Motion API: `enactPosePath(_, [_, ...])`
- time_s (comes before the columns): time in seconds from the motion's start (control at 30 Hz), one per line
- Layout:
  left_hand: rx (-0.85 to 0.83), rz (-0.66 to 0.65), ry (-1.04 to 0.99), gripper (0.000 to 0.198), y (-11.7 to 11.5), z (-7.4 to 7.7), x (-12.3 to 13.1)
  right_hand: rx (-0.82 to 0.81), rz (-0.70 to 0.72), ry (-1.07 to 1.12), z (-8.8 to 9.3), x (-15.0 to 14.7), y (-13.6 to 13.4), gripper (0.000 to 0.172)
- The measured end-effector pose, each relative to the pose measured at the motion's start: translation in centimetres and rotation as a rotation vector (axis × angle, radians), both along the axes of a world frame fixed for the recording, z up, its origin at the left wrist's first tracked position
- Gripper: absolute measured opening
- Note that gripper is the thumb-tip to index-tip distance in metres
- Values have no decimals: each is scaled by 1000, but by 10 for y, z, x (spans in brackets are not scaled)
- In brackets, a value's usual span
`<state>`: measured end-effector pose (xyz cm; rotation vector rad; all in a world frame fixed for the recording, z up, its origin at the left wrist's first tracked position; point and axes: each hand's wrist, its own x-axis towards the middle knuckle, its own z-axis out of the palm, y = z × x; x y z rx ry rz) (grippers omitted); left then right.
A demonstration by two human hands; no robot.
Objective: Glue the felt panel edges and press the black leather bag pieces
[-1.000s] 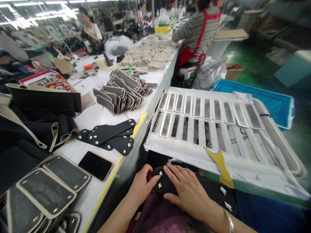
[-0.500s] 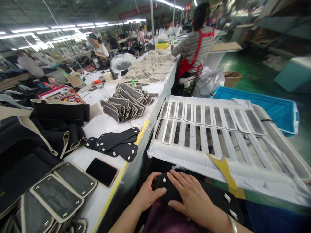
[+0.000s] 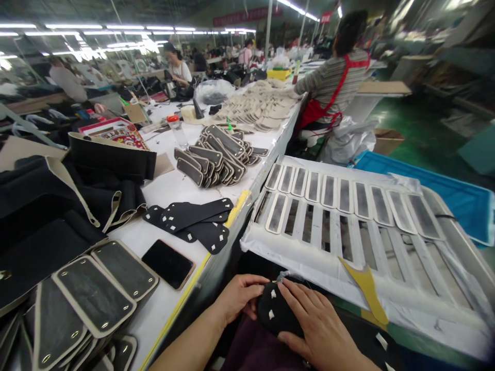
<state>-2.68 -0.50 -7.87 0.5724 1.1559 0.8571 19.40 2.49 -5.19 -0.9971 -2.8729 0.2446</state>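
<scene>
A black leather piece (image 3: 275, 315) with small white tabs lies on my lap at the bottom of the view. My left hand (image 3: 238, 294) grips its left end with curled fingers. My right hand (image 3: 317, 324) lies flat on top of it, fingers stretched out and pressing it down. Just beyond my hands stands a white slatted rack (image 3: 294, 240) holding a row of narrow grey pieces with cream borders (image 3: 328, 190). Similar black tabbed pieces (image 3: 193, 221) lie stacked on the white table (image 3: 170, 190) to my left.
A black phone (image 3: 168, 263) and larger cream-bordered panels (image 3: 93, 296) sit near the table's front edge. Piles of dark strips (image 3: 216, 154) and beige pieces (image 3: 259, 105) lie farther back. A person in a red apron (image 3: 332, 82) sits ahead. A blue bin (image 3: 456, 196) stands on the right.
The view has tilted up and shifted right. My hands have stayed on the black piece, with my left fingers curling more tightly over its left end.
</scene>
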Motion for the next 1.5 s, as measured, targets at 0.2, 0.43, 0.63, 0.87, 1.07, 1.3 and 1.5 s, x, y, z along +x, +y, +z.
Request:
enactPosePath(0.2, [35, -169, 105, 39, 13, 16, -4, 137, 140, -34, -3, -2, 3, 75])
enactPosePath(0.43, [87, -218, -71, 43, 13, -2, -12, 280, 265, -41, 0, -4, 12, 71])
enactPosePath(0.63, [32, -162, -34, 36, 18, -4, -6, 283, 300, -55, -4, -6, 16, 72])
enactPosePath(0.87, [208, -227, 139, 32, 17, 8, -12, 233, 292, -62, 2, -13, 15, 69])
enactPosePath(1.07, [227, -174, 13, 42, 6, -4, -13, 155, 237, -87, -1, -12, 9, 72])
enactPosePath(1.3, [371, -187, 289, 32, 3, 7, -7, 160, 216, -91, 10, -16, 5, 76])
enactPosePath(1.5, [499, -186, 316, 37, -9, 7, -10, 232, 275, -23, 8, -19, 8, 77])
